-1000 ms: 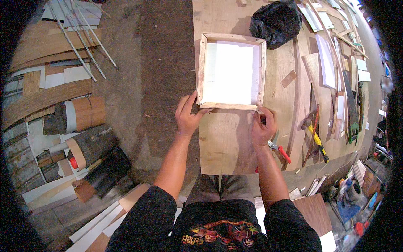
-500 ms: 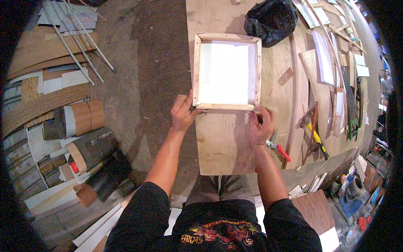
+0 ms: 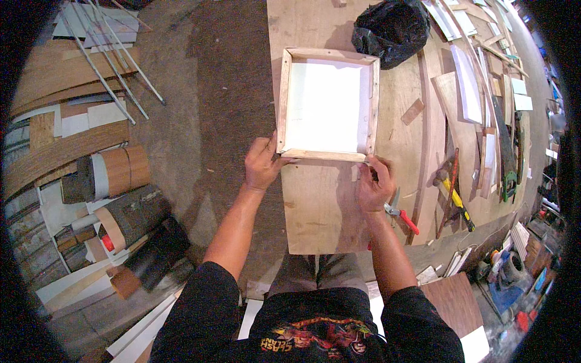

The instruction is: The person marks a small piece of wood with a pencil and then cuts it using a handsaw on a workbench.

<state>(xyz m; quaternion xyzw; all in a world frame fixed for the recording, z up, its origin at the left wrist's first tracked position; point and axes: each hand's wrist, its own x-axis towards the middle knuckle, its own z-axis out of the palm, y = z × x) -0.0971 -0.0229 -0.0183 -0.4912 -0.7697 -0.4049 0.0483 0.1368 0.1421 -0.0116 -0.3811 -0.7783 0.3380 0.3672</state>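
A shallow wooden frame (image 3: 324, 155) with a bright white panel (image 3: 328, 103) inside it is held above the plywood board. My left hand (image 3: 261, 162) is closed on its near left corner, thumb along the near edge. At the near right corner, my right hand (image 3: 376, 180) pinches the frame between thumb and fingers. Small dark nail heads or holes dot the wooden rim. Beside my right hand lie red-handled pliers or snips (image 3: 402, 218), partly hidden by the wrist.
Right of the frame lie a hammer (image 3: 455, 202) with a yellow and black handle, a small brown wood piece (image 3: 413, 112) and a green-handled saw (image 3: 509, 184). A black plastic bag (image 3: 392, 33) sits at the far side. Rolled sheets (image 3: 121, 171) and thin rods (image 3: 115, 66) lie on the left.
The frame has shifted very slightly to the right and nearer, turning a little. Both hands keep their hold at its near corners.
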